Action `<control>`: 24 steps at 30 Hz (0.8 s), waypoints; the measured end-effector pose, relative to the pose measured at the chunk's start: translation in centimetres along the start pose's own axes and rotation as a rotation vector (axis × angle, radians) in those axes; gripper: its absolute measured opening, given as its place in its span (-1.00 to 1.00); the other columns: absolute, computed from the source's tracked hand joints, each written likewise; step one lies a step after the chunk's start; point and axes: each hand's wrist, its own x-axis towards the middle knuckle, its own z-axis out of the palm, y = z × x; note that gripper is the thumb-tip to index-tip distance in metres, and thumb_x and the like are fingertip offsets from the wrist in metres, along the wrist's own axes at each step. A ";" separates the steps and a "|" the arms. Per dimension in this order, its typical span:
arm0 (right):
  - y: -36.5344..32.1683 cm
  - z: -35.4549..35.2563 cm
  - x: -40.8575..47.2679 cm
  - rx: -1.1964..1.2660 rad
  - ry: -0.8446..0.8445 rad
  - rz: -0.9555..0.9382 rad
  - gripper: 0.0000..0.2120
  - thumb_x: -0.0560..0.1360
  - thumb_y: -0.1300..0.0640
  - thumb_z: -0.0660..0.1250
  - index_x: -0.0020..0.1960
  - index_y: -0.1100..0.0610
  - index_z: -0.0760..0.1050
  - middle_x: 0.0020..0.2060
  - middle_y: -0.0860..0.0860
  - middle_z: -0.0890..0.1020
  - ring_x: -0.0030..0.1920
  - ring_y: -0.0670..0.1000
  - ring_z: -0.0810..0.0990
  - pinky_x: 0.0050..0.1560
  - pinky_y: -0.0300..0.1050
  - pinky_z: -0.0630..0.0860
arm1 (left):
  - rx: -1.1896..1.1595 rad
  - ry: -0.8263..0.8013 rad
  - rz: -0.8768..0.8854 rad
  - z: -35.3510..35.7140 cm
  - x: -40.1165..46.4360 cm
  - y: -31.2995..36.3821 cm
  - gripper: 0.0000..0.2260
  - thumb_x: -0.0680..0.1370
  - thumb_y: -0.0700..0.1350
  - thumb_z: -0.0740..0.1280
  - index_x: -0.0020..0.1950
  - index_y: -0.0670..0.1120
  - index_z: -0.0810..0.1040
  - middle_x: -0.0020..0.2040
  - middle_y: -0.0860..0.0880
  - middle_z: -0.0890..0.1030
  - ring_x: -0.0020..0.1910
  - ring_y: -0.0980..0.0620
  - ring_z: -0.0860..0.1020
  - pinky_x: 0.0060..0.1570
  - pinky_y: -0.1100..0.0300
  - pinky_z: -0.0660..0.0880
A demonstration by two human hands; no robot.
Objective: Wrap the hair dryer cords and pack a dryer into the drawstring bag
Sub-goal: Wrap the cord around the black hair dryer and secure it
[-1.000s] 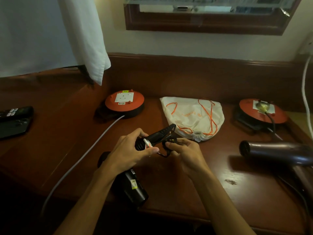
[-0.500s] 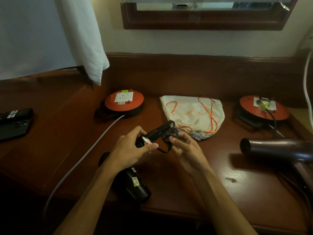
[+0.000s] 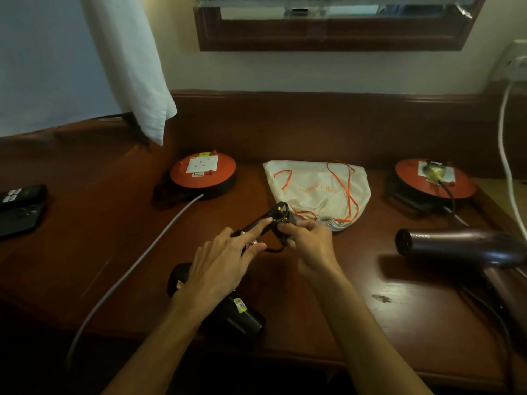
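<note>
Both hands are on the black dryer's handle (image 3: 261, 222), which points up-right toward the bag (image 3: 319, 189): left hand (image 3: 222, 260) steadying it, right hand (image 3: 309, 240) pinching, I think, the plug (image 3: 281, 215).

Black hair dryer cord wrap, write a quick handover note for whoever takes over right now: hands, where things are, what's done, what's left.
Left hand: pinning the wrapped cord against the handle of the black hair dryer, index finger stretched along it.
Right hand: pinching the plug end of the cord beside the handle.
The black dryer's body rests on the desk under the left wrist. The drawstring bag lies flat just behind the hands, nothing packed. The second dryer sits at right, cord loose.
Done: black dryer's cord mostly wound.
Left: secure the plug end, wrap the second dryer's cord, bag one dryer.
</note>
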 end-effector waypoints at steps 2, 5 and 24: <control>-0.2 0.3 0.0 -0.006 0.028 0.010 -0.82 0.47 0.40 0.45 -0.12 0.22 0.47 -0.02 0.35 0.67 0.14 0.34 0.65 0.22 0.22 0.56 | 0.011 0.002 0.001 0.1 0.0 0.2 -0.56 0.63 0.33 -0.01 0.48 0.57 -0.08 0.00 0.02 0.46 -0.11 -0.04 0.58 -0.23 0.13 0.44; -0.4 0.3 -0.1 0.068 0.020 0.051 -0.85 0.49 0.42 0.42 -0.01 0.29 0.50 0.07 0.38 0.66 0.07 0.23 0.68 0.11 0.02 0.61 | 0.059 -0.004 0.005 0.0 0.0 0.4 -0.57 0.65 0.31 -0.02 0.49 0.56 -0.08 0.03 0.00 0.45 -0.10 -0.09 0.60 -0.21 0.09 0.47; 1.4 -1.8 0.6 0.366 -0.477 -0.089 -0.93 0.47 0.29 0.37 -0.05 0.26 0.52 0.01 0.19 0.67 0.12 0.12 0.65 0.12 -0.10 0.57 | -0.156 -0.081 -0.094 -0.1 0.9 0.4 -0.53 0.64 0.31 0.04 0.47 0.59 -0.13 -0.03 0.07 0.42 -0.06 -0.03 0.49 -0.14 0.05 0.40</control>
